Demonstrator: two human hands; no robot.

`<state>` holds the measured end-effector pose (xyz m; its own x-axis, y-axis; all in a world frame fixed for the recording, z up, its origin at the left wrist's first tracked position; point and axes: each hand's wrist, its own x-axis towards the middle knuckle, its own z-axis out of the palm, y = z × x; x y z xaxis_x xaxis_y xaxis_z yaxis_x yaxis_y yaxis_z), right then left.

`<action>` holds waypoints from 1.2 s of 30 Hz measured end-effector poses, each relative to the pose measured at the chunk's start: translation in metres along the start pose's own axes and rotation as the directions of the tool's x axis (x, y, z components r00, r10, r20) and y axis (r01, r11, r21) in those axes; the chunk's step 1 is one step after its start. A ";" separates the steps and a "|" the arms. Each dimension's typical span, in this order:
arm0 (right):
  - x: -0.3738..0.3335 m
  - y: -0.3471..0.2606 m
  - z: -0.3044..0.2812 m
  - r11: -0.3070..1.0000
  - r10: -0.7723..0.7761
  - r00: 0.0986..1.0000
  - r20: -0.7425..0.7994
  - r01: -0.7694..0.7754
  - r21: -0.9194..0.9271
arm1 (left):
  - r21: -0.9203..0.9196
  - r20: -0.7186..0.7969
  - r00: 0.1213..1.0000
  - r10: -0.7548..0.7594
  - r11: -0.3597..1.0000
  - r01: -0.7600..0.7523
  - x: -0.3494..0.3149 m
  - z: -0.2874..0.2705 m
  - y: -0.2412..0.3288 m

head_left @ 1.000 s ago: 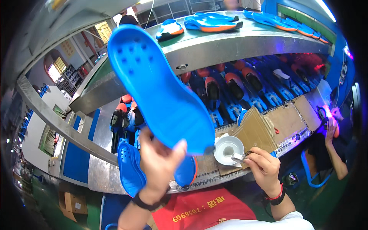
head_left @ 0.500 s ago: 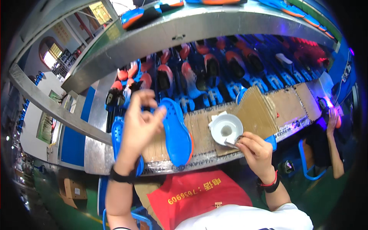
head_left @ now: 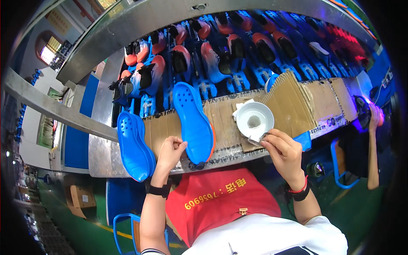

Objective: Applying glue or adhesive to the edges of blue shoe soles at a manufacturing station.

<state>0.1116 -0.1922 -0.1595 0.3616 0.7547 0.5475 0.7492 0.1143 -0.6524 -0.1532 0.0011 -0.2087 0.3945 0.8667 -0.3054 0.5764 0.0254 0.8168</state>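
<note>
A blue shoe sole (head_left: 196,127) with an orange edge lies on the cardboard-covered ledge in front of me, its holed end pointing away. My left hand (head_left: 171,152) is closed in a pinch, fingertips at the sole's left edge; whether they grip it is hidden. Farther left rests a stack of blue soles (head_left: 135,146), partly over the ledge's front. A white bowl (head_left: 255,119) with a pale, whitish patch inside stands right of the single sole. At its near rim, my right hand (head_left: 284,155) pinches a short, flat greyish tool (head_left: 256,140), perhaps a brush.
Behind the ledge, racks carry several orange-and-white shoes (head_left: 180,61) on blue holders. A raised cardboard flap (head_left: 289,97) stands beside the bowl. A metal beam (head_left: 140,32) crosses above. Another person's hand (head_left: 375,117) is at the far right, near a blue-framed stool (head_left: 340,165).
My left hand has come down from above the soles toward me, its spread fingers drawing together at the sole's edge. My right hand stays by the bowl with the tool. The view has shifted.
</note>
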 end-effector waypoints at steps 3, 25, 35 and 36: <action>0.000 -0.003 0.002 1.000 -0.008 1.000 0.014 0.008 0.005 | 0.410 -0.052 0.981 0.184 0.900 -0.147 0.003 0.000 -0.008; 0.007 -0.030 0.026 0.960 -0.277 0.949 0.147 0.269 0.076 | -0.355 -0.381 0.862 0.334 0.808 -0.470 -0.086 0.060 0.082; 0.002 -0.033 0.027 0.953 -0.257 0.942 0.215 0.209 0.221 | -0.251 -0.407 0.821 0.400 0.815 -0.522 -0.090 0.066 0.077; 0.001 -0.032 0.026 0.953 -0.257 0.942 0.216 0.209 0.221 | -0.242 -0.407 0.815 0.413 0.811 -0.532 -0.090 0.066 0.076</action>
<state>0.0730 -0.1781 -0.1519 0.0284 0.8210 0.5702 0.6665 0.4096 -0.6229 -0.0972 -0.1084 -0.1511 0.2680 0.9195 0.2877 0.0841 -0.3198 0.9437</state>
